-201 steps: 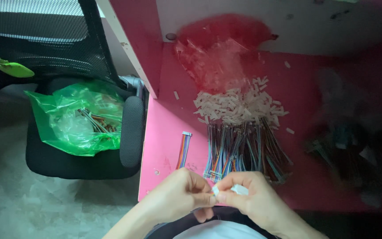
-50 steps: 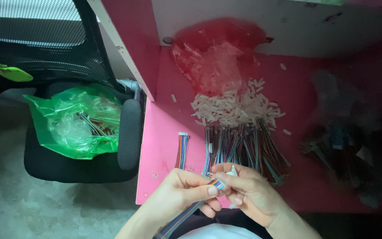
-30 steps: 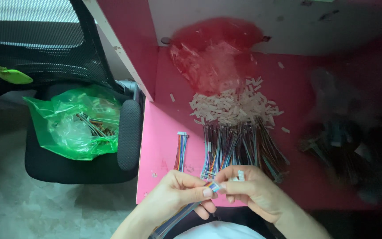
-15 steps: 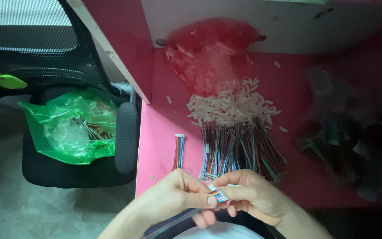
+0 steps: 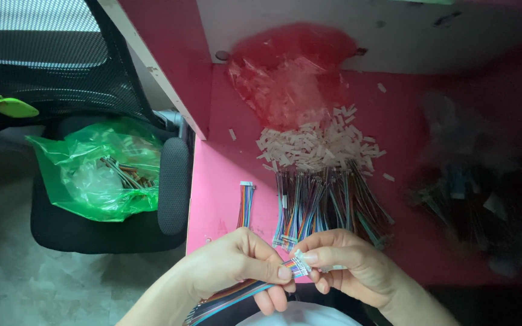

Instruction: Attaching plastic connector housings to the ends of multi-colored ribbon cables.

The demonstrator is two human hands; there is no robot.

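My hands have drawn lower and closer together since a moment ago. My left hand [image 5: 237, 265] pinches a flat multicoloured ribbon cable [image 5: 243, 291] near its tip, fingers closed on it; my right hand [image 5: 345, 268] clamps a small white plastic connector [image 5: 300, 261] against that tip. Beyond lie bundled wires [image 5: 327, 202] and loose white connectors [image 5: 315, 145] on the pink table [image 5: 219, 181].

Pink table [image 5: 225, 181], heap of white connector housings [image 5: 318, 145], wire bundles [image 5: 327, 205], red bag [image 5: 291, 78], single ribbon cable [image 5: 246, 205]
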